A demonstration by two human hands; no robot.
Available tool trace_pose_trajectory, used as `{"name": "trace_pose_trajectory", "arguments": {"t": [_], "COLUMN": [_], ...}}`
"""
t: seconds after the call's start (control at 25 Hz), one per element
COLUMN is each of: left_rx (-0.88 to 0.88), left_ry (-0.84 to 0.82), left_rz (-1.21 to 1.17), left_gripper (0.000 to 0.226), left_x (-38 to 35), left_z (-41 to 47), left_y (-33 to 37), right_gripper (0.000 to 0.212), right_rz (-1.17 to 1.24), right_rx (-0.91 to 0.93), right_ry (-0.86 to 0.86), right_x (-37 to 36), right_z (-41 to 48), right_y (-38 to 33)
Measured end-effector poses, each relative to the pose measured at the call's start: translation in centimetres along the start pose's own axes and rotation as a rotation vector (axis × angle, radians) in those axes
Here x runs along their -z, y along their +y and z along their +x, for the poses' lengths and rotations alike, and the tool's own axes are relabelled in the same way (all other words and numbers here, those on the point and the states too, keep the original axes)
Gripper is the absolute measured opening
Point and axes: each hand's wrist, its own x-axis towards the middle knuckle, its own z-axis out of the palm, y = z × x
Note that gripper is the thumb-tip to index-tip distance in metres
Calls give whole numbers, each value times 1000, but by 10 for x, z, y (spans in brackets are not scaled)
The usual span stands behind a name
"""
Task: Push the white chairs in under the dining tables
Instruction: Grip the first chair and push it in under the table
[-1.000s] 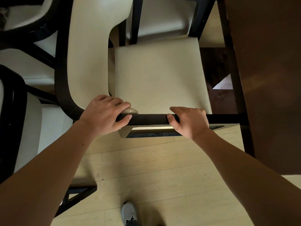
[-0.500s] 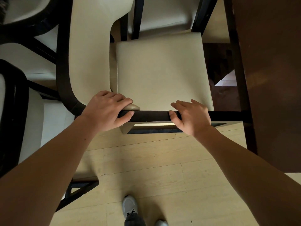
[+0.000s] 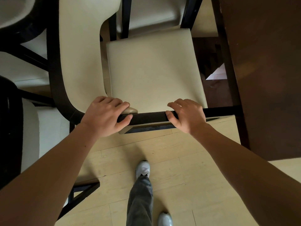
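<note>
- Left hand [image 3: 104,116] closed around the dark top rail [image 3: 148,117] of the white chair [image 3: 153,70], fingers curled over the far side, thumb pressed on the near side, at the rail's left end.
- Right hand [image 3: 187,115] closed on the same rail, near its right end, fingers over the top, thumb on the near face.
- Chair seat pointing away, just beside the long edge of the brown dining table [image 3: 267,70] at the right; not under it.
- More white chairs [image 3: 37,131] close on the left, touching or nearly so.
- Pale wood floor [image 3: 171,160] below, with one grey trouser leg [image 3: 140,201] and white shoes [image 3: 143,168].
</note>
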Motion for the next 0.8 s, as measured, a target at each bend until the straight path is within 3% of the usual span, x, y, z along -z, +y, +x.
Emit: {"name": "trace_pose_trajectory", "arguments": {"t": [0.28,0.52,0.8], "left_rx": [5,2,18], "left_ry": [-38,-91,-105], "left_rz": [-30,-43,-82], "left_gripper": [53,60,58], "left_x": [5,14,58], "left_z": [1,-1,-21], "left_y": [0,-1,19], "right_gripper": [73,64,62], "right_rz": [0,-12,24], "right_rx": [-136,-300,-307], "right_ry": [-322,-501,-463], "right_x": [24,43,110], "right_z": [0,-9,-24], "right_y": [-9,-33,-51]}}
